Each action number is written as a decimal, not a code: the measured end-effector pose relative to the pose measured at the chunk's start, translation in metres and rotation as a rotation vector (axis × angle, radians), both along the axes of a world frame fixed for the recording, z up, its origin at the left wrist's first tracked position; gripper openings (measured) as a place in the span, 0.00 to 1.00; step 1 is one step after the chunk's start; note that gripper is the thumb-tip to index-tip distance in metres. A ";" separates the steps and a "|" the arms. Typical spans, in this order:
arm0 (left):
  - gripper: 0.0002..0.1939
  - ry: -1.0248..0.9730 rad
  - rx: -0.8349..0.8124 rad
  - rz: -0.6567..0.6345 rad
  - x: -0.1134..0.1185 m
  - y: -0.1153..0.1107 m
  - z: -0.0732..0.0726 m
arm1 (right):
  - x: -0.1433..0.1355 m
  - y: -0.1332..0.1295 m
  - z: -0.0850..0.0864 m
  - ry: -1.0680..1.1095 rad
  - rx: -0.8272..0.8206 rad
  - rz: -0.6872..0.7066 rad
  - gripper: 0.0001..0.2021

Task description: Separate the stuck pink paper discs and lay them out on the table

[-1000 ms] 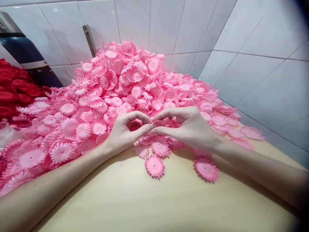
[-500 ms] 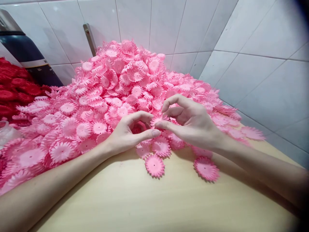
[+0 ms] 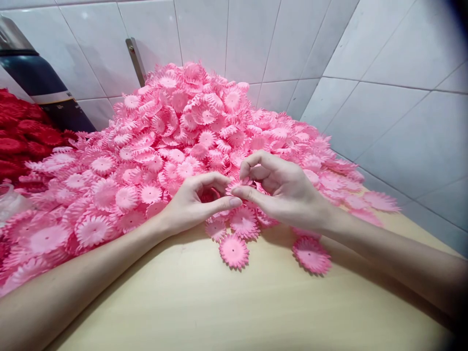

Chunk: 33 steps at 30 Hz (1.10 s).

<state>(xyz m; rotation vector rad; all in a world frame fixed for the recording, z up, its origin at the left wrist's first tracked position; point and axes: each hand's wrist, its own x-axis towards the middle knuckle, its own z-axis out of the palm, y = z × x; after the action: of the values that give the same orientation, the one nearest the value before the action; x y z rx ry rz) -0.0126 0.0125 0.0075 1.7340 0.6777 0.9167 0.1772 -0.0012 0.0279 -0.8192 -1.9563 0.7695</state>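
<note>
Centrally, pink petal disc [image 3: 235, 185], between both hands [image 3: 193, 202] [image 3: 287, 190]

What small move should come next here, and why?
Probably bring the left hand's thumb up against the small pink disc: the right hand seems to pinch it, while the left thumb lies just below, apart from its own fingers.

glossy grey-white tiled back wall [image 3: 204, 34] crossed by dark grout lines, joined at a corner by matching tiled side wall [image 3: 409, 126], narrow metal strip [image 3: 135, 62] mounted upright, smooth pale-yellow tabletop [image 3: 204, 302], light reflected on tiles
</note>
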 end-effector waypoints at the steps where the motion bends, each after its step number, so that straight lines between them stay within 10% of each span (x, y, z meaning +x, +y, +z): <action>1: 0.11 0.003 0.001 0.000 0.000 0.000 0.000 | 0.000 0.000 0.000 -0.004 0.005 -0.006 0.11; 33: 0.09 0.057 -0.043 0.039 -0.003 0.002 0.008 | 0.005 -0.001 0.002 -0.020 -0.123 0.080 0.08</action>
<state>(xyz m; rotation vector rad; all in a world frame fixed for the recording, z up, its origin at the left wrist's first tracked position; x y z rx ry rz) -0.0160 0.0142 0.0155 1.7192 0.7657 0.8755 0.1819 -0.0017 0.0296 -0.8278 -1.9850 0.9408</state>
